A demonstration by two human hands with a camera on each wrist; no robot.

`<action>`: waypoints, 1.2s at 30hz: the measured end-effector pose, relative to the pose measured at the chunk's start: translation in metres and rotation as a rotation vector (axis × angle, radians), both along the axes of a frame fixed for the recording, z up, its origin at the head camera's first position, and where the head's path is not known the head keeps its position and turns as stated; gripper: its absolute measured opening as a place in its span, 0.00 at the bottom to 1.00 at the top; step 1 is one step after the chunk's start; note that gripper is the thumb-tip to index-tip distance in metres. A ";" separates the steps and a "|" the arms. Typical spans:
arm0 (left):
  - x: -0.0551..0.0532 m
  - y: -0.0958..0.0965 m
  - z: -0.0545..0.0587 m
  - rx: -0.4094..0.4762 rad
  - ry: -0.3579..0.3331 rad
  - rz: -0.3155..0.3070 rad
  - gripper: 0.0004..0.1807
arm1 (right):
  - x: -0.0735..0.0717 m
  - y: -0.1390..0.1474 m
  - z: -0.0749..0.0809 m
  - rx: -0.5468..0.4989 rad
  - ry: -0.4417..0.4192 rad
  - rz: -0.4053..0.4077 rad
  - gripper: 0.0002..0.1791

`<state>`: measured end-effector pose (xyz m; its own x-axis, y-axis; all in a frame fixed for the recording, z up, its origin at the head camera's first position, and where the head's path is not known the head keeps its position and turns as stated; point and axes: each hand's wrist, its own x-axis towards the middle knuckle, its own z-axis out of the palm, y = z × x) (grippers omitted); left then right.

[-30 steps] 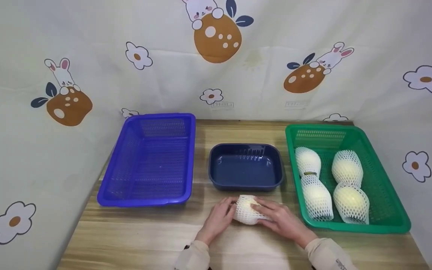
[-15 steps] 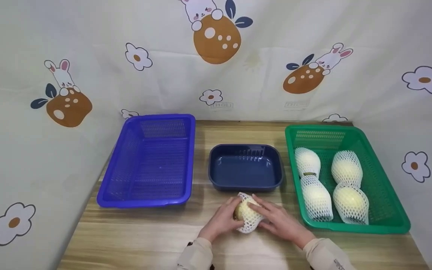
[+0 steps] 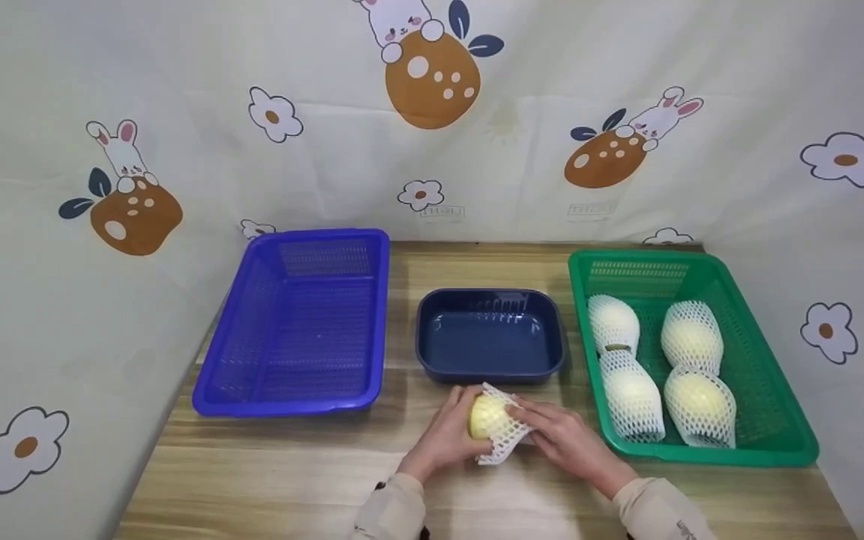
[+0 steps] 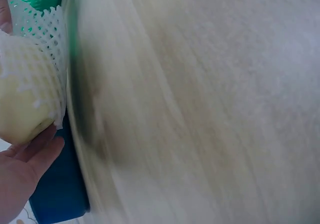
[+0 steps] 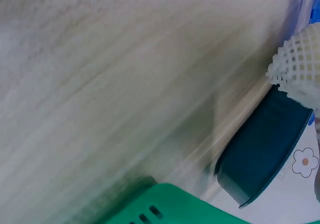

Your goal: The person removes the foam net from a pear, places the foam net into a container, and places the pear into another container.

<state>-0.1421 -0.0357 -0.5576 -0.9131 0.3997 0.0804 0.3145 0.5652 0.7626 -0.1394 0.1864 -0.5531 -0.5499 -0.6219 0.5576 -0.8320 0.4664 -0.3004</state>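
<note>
In the head view, my left hand (image 3: 447, 436) holds a round pale yellow fruit (image 3: 481, 420), maybe an apple or pear, just in front of the dark blue tray. A white foam net sleeve (image 3: 504, 441) covers the fruit's right side and hangs loose at the bottom. My right hand (image 3: 568, 441) grips the sleeve from the right. The left wrist view shows the fruit (image 4: 22, 101) partly bared, with the left hand's fingers (image 4: 45, 159) at its end. In the right wrist view the netted sleeve (image 5: 299, 66) shows at the right edge; the right hand is mostly out of that view.
Behind the hands stands the dark blue tray (image 3: 490, 373), nothing in it. A blue plastic basket (image 3: 289, 406) without contents is at left. On the right, a green basket (image 3: 766, 375) holds several netted fruits (image 3: 694, 341). A patterned cloth (image 3: 327, 150) hangs behind the wooden table (image 3: 267, 472).
The sleeve has slid rightward off the fruit's left side, baring more yellow skin. The left hand has moved round the fruit, and the fruit has turned. Baskets and tray have stayed put.
</note>
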 end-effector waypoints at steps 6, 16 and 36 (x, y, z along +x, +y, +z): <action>0.000 -0.007 0.010 0.052 0.076 0.002 0.40 | -0.001 0.002 0.012 0.002 0.069 -0.018 0.25; 0.006 -0.031 0.044 0.015 0.134 0.091 0.41 | -0.011 0.002 0.049 -0.047 0.183 -0.035 0.24; -0.030 -0.131 0.092 -0.113 0.263 0.546 0.42 | -0.064 -0.016 0.091 0.126 0.156 -0.203 0.29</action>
